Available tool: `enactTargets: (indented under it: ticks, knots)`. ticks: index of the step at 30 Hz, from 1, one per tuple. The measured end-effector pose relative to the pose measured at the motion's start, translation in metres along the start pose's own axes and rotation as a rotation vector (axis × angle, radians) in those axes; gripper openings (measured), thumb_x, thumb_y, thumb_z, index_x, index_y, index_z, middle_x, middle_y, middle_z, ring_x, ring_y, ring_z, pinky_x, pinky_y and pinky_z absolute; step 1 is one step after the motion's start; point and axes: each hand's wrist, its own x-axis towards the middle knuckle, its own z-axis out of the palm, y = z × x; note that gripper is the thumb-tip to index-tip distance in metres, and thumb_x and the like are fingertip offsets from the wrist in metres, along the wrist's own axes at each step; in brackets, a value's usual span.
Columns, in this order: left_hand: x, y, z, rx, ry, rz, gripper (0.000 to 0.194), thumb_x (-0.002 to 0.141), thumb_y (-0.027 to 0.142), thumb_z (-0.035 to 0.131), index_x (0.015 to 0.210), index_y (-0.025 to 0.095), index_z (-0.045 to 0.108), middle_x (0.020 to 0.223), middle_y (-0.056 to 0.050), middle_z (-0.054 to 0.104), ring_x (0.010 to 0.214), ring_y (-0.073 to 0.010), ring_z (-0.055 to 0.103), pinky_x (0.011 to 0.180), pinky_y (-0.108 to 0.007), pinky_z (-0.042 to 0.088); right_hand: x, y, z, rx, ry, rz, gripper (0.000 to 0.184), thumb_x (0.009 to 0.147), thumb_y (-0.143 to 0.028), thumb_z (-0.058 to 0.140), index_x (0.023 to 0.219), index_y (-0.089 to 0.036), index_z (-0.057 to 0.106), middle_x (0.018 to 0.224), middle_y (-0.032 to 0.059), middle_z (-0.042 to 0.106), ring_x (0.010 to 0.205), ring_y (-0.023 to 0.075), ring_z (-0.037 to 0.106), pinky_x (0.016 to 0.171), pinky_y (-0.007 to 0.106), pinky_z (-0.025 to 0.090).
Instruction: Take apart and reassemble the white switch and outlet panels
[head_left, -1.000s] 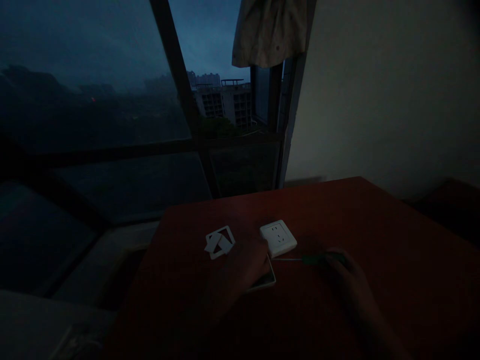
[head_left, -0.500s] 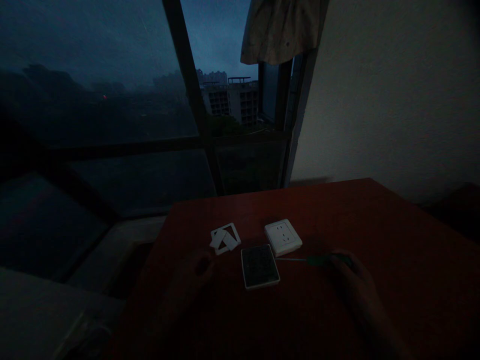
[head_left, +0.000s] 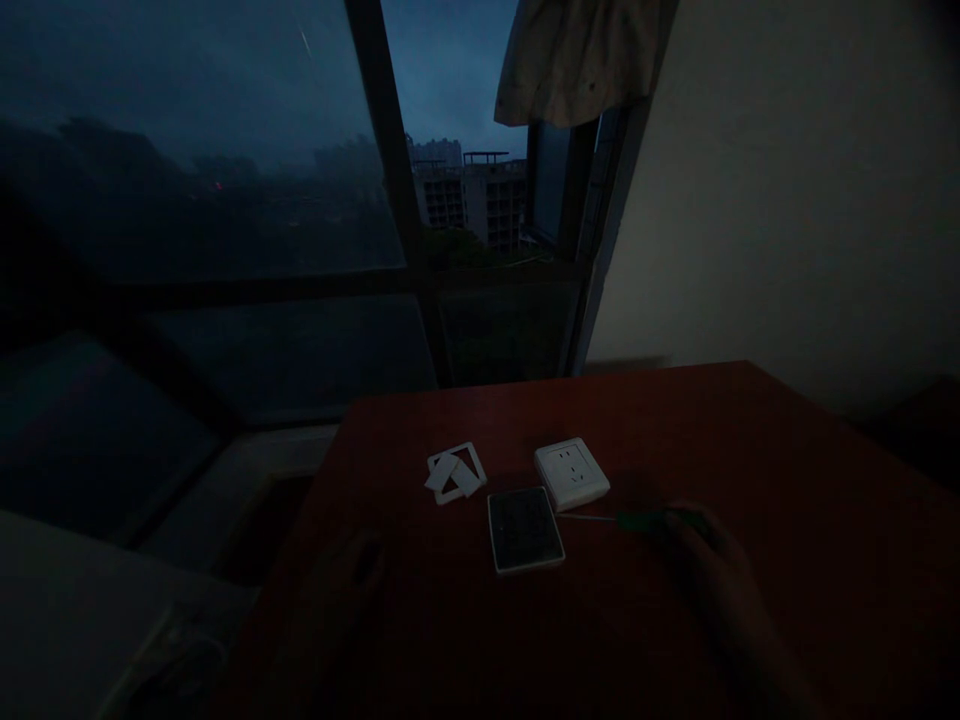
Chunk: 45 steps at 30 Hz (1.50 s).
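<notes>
My right hand (head_left: 705, 545) is closed round the green handle of a screwdriver (head_left: 637, 521). The thin shaft points left, its tip beside a square socket piece (head_left: 525, 530) with a pale rim and dark inside. Behind that piece, a white wall socket (head_left: 572, 471) lies face up. Left of the socket lies a white square frame (head_left: 472, 460) with small white plates (head_left: 454, 472) across it. My left hand (head_left: 356, 570) is over the table's left part, apart from these things; darkness and blur hide its fingers.
The reddish-brown table (head_left: 645, 410) stands against a pale wall (head_left: 765, 200) and a dark-framed window (head_left: 424, 290). A cloth (head_left: 577, 70) hangs at the window's upper right. Left of the table is a low ledge (head_left: 292, 440). The light is very dim.
My left hand has drawn back to the left, away from the dark-backed piece. My right hand still holds the screwdriver in nearly the same place. The view has shifted slightly.
</notes>
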Motion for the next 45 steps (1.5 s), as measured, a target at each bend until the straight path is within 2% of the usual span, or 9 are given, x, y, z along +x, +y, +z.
enactTargets:
  ticks: [7,10,15,20,24,27,32,39,45]
  knots:
    - [-0.004,-0.005,0.002,-0.018,0.009,-0.034,0.033,0.086,0.037,0.041,0.1,0.02,0.066,0.108,-0.008,0.067,0.1,-0.0257,0.063,0.089,-0.039,0.049,-0.002,-0.003,0.001,0.007,0.013,-0.013,0.039,0.077,-0.053,0.059,0.101,-0.022,0.061,0.094,0.0037,0.067,0.09,0.0239,0.062,0.076,0.032,0.049]
    - [-0.004,-0.002,0.001,-0.016,0.086,-0.047,0.031,0.085,0.04,0.044,0.099,0.021,0.065,0.106,-0.008,0.067,0.099,-0.0267,0.062,0.091,-0.041,0.049,-0.003,-0.006,0.001,0.015,0.043,-0.017,0.038,0.076,-0.052,0.06,0.098,-0.022,0.062,0.094,0.0048,0.067,0.089,0.0249,0.062,0.074,0.032,0.05]
    - [0.001,0.03,0.005,-0.081,0.21,0.046,0.034,0.088,0.04,0.041,0.105,0.02,0.062,0.11,-0.01,0.064,0.106,-0.0283,0.059,0.094,-0.043,0.047,-0.005,-0.012,0.0,0.06,0.112,-0.046,0.033,0.076,-0.053,0.058,0.087,-0.022,0.065,0.086,0.0054,0.066,0.081,0.0253,0.062,0.07,0.036,0.051]
    - [0.008,0.09,0.008,-0.218,0.07,0.281,0.038,0.088,0.036,0.049,0.124,0.024,0.054,0.128,-0.009,0.055,0.12,-0.0272,0.051,0.103,-0.043,0.041,-0.004,-0.022,-0.005,-0.019,0.159,-0.228,0.037,0.057,-0.051,0.073,0.08,-0.023,0.067,0.093,0.0073,0.066,0.092,0.0305,0.059,0.079,0.041,0.049]
    - [0.014,0.118,0.016,-0.301,-0.156,0.382,0.068,0.077,0.038,0.067,0.138,0.025,0.04,0.144,-0.009,0.041,0.13,-0.03,0.04,0.106,-0.045,0.037,-0.006,-0.046,-0.002,0.034,0.108,-0.188,0.036,0.074,-0.054,0.06,0.091,-0.023,0.063,0.089,0.0053,0.062,0.08,0.0231,0.059,0.068,0.033,0.05]
    - [0.016,0.119,0.031,-0.367,-0.209,0.341,0.077,0.073,0.039,0.072,0.14,0.023,0.038,0.145,-0.012,0.039,0.133,-0.0324,0.036,0.108,-0.049,0.033,-0.008,-0.072,0.006,0.02,0.026,-0.205,0.033,0.082,-0.052,0.055,0.097,-0.022,0.058,0.082,0.0034,0.061,0.074,0.0195,0.058,0.063,0.028,0.049]
    - [0.013,0.115,0.051,-0.503,-0.191,0.283,0.071,0.077,0.035,0.067,0.141,0.022,0.037,0.147,-0.012,0.037,0.134,-0.0298,0.036,0.109,-0.046,0.033,-0.01,-0.109,0.025,-0.12,-0.054,-0.421,0.029,0.083,-0.047,0.058,0.096,-0.022,0.057,0.091,0.0055,0.063,0.083,0.021,0.061,0.072,0.031,0.051]
    - [0.013,0.118,0.05,-0.56,-0.192,0.281,0.07,0.076,0.031,0.068,0.139,0.022,0.039,0.145,-0.011,0.038,0.132,-0.0289,0.038,0.108,-0.045,0.035,-0.015,-0.144,0.054,-0.209,-0.191,-0.602,0.021,0.089,-0.04,0.049,0.099,-0.023,0.054,0.084,0.0029,0.062,0.072,0.0161,0.06,0.061,0.026,0.048]
    - [0.014,0.117,0.053,-0.568,-0.2,0.301,0.072,0.076,0.032,0.069,0.14,0.023,0.037,0.145,-0.011,0.038,0.133,-0.0294,0.036,0.109,-0.046,0.032,-0.017,-0.156,0.067,-0.308,-0.245,-0.688,0.018,0.09,-0.038,0.049,0.096,-0.022,0.053,0.081,0.0013,0.063,0.069,0.0149,0.06,0.059,0.025,0.045]
